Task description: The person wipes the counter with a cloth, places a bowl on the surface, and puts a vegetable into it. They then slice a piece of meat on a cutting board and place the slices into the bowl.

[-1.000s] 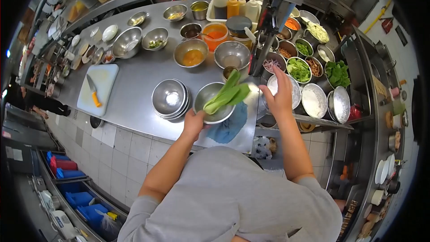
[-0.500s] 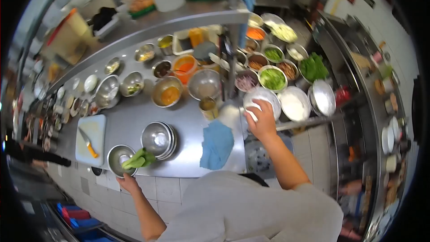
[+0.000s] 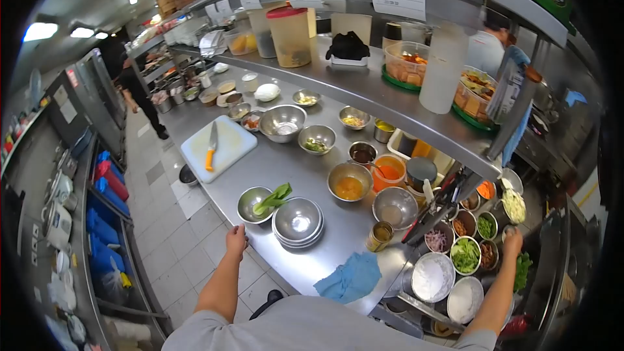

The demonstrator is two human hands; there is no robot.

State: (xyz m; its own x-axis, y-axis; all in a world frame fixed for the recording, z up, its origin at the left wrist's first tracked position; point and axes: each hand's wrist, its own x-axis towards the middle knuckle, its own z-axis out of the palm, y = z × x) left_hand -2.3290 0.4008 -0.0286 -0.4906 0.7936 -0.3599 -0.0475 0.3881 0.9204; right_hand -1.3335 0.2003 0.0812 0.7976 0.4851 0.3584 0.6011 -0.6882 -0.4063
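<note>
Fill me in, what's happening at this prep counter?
A person stands at a stainless steel prep counter. The left hand hangs open at its front edge, just short of a small steel bowl holding a green bok choy. The right hand reaches far right, beside dark leafy greens; its grip is unclear. A crumpled blue cloth lies between the hands.

Spans the view as one stainless counter [image 3: 286, 169]. Carries white cutting board [image 3: 231, 142] at far left, bowl of greens [image 3: 252, 207] just beside stacked bowls [image 3: 298, 222] near front edge, blue cloth [image 3: 351, 278] at front right, sauce bowl [image 3: 350, 182] behind.
</note>
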